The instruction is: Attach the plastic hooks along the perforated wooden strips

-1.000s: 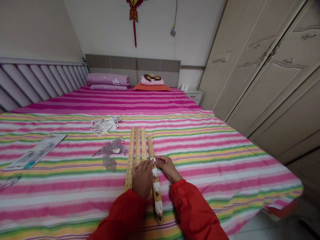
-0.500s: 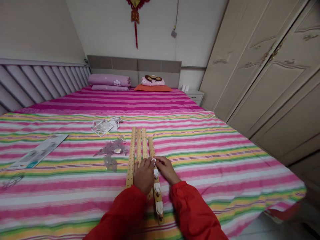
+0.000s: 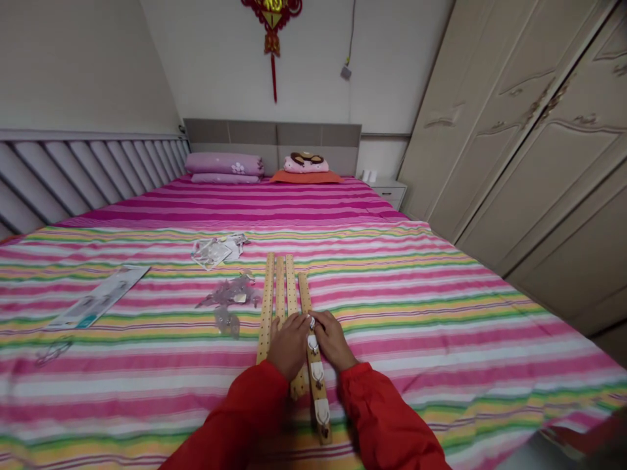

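Observation:
Several long wooden strips with small holes lie on the striped bed cover; the leftmost strip (image 3: pixel 266 307) is beside the others. The rightmost strip (image 3: pixel 304 290) bears several white looped pieces (image 3: pixel 317 372) with small metal parts along its near half. Over the strips, my left hand (image 3: pixel 290 346) rests with its fingertips at the topmost white piece (image 3: pixel 311 321). My right hand (image 3: pixel 334 339) closes its fingers on that same white piece from the right. The fingertips partly hide it.
Left of the strips lie small clear plastic bags (image 3: pixel 230 294) and a pile of white cards (image 3: pixel 218 250). Farther left are a long flat package (image 3: pixel 100 297) and a thin loop (image 3: pixel 55 350). Pillows (image 3: pixel 225 167) lie at the headboard; a wardrobe (image 3: pixel 514 130) stands right.
The whole view has shifted slightly, so things appear farther right and a little lower. Both hands stay at the top white piece, with the right fingers curled over it more.

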The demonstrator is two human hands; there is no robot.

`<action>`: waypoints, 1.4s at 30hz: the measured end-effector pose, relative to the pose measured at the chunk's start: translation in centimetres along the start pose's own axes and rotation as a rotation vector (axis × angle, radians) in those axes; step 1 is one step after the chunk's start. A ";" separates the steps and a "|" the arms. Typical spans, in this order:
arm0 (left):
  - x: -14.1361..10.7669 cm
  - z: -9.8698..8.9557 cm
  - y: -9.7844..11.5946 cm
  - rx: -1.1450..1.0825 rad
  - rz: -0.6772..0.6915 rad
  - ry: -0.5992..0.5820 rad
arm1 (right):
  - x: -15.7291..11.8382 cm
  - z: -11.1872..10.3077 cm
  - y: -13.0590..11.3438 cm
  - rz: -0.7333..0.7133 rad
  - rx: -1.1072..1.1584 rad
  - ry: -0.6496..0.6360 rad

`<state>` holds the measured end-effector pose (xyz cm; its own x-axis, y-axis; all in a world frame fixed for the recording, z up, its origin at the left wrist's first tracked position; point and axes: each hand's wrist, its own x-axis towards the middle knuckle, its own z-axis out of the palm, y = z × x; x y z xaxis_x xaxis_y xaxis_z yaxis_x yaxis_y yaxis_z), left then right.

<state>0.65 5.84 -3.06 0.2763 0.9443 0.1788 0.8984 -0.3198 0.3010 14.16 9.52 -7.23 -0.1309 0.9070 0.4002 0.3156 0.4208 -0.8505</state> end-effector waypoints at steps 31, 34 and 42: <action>1.4 -9.0 -13.2 -0.208 -0.484 0.504 | -0.2 -0.1 0.5 0.159 0.203 0.105; 1.9 -8.9 -12.9 -0.819 -0.690 0.564 | -0.2 -0.1 0.7 0.178 0.223 0.117; 2.4 -8.6 -8.3 -1.547 -0.821 0.352 | 0.0 0.1 0.8 0.350 0.505 0.143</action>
<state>-9.10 10.10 2.97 -0.2980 0.8898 -0.3455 -0.4091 0.2080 0.8885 14.29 9.90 -7.94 0.0381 0.9960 0.0814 -0.1707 0.0867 -0.9815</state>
